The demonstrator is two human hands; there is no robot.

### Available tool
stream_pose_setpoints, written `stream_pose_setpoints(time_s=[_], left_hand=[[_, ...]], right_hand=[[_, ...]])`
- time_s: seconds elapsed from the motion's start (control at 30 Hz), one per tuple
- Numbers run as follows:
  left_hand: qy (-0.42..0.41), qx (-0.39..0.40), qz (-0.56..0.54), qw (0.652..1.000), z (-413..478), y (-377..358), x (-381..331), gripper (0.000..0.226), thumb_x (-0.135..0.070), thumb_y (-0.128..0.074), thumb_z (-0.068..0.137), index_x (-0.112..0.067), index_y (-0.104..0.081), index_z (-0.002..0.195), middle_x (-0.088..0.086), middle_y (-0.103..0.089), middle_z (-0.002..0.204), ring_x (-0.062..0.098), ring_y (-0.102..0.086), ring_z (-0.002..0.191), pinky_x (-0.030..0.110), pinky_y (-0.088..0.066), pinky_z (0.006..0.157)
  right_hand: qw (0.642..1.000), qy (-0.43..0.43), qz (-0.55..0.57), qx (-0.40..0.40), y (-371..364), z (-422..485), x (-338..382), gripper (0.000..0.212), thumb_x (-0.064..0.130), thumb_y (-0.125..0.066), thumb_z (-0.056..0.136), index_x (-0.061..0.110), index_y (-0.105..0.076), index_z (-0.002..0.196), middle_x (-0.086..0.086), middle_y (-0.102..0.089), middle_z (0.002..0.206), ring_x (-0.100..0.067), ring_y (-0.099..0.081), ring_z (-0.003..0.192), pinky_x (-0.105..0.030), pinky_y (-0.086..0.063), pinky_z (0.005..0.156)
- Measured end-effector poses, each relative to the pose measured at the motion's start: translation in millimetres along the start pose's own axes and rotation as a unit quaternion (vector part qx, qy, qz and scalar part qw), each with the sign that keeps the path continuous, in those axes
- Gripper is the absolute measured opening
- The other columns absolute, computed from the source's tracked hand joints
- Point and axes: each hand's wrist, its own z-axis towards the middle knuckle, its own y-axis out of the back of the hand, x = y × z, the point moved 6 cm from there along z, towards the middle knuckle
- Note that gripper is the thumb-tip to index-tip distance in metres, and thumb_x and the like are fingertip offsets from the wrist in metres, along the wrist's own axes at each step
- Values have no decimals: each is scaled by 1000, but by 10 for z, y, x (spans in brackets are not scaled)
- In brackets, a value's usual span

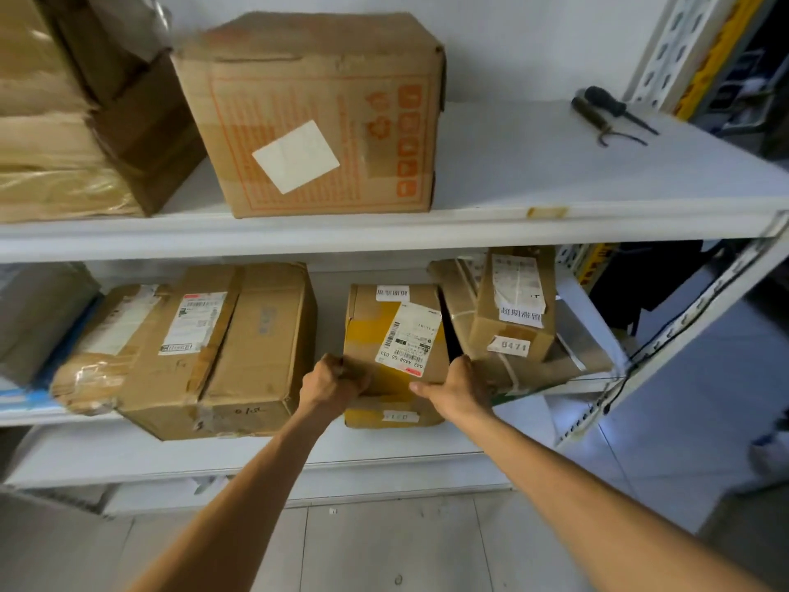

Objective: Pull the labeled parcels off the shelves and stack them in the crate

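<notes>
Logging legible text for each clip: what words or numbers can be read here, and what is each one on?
"0471": white tag on the tilted right box.
"642 A468 00 033": shipping label on the yellow-taped middle parcel.
Chinese-character stickers, other labels and handwriting on the large left box: too small or blurred to read.

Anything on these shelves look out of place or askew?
Yes. Two hand tools lie loose at the right end of the upper shelf. Below, the box tagged 0471 sits tilted on a crumpled flat parcel, right of the yellow-taped box that the left hand and right hand hold.
</notes>
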Motion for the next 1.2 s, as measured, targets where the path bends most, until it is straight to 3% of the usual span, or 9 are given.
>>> stream_pose_setpoints(time_s=[0.2, 0.37, 0.47, 0.53, 0.63, 0.73, 0.83, 1.07, 1.2], left_hand=[[20, 65, -13, 998, 0, -58, 67, 64, -6, -72, 84, -14, -37, 137, 8, -49, 118, 27, -53, 107, 35, -55, 85], [13, 107, 19, 994, 169, -111, -107, 86, 1, -65, 87, -29, -15, 150, 13, -42, 140, 35, -47, 124, 52, -53, 92], [36, 120, 40, 991, 199, -167, -46, 101, 4, -66, 83, -35, -4, 153, 11, -22, 152, 40, -33, 135, 58, -46, 99], [33, 128, 64, 989, 135, -196, 34, 103, 5, -68, 81, -32, -3, 153, 12, -12, 154, 40, -25, 139, 57, -39, 106], [36, 147, -30, 988, 126, -254, 189, 100, 11, -67, 80, -33, -8, 147, 13, -31, 143, 39, -37, 131, 58, -45, 100], [-7, 163, -118, 979, 135, -299, 235, 108, 14, -70, 75, -38, -7, 147, 9, -42, 134, 34, -43, 126, 58, -45, 101], [-52, 178, -172, 967, 136, -312, 200, 110, 20, -67, 73, -39, -12, 147, 9, -48, 129, 33, -49, 121, 52, -52, 94], [-117, 213, -235, 941, 94, -285, 154, 92, 1, -70, 67, -42, -31, 140, 6, -62, 122, 28, -61, 113, 33, -57, 77], [-102, 213, -242, 941, 5, -281, 240, 100, 4, -70, 64, -41, -29, 144, 11, -58, 127, 32, -56, 118, 32, -57, 77]], right_hand=[[999, 3, -29, 14, -113, 71, -102, 64, 38, -82, 73, 14, -46, 119, -8, -56, 128, -30, -54, 119, -50, -44, 100], [1000, 4, 17, 11, -136, 245, -98, 74, 33, -84, 71, 14, -41, 128, -11, -52, 135, -31, -51, 123, -50, -43, 103], [998, -18, 8, 53, -95, 164, -87, 105, 16, -82, 75, 11, -12, 152, -11, -41, 147, -30, -40, 135, -39, -39, 106], [996, -27, 11, 80, -113, 95, -156, 115, 5, -80, 75, 11, 4, 153, -10, -35, 149, -28, -38, 136, -34, -46, 97], [996, -13, 9, 93, -178, 50, -200, 118, -3, -78, 73, 16, 6, 154, -7, -31, 151, -27, -34, 138, -27, -53, 76], [997, 10, 18, 80, -202, 58, -187, 117, 2, -84, 69, 14, -4, 153, -5, -40, 146, -24, -36, 137, -37, -47, 100], [995, 14, 47, 92, -236, 84, -209, 121, 4, -82, 72, 18, 5, 154, -2, -38, 150, -22, -31, 141, -41, -36, 109], [989, 12, 106, 106, -215, 117, -239, 131, -1, -85, 63, 31, 4, 154, 1, -29, 157, -23, -22, 146, -49, -38, 111], [985, 16, 125, 115, -222, 2, -278, 125, -8, -81, 66, 30, -1, 154, 1, -32, 155, -22, -26, 144, -34, -47, 98]])
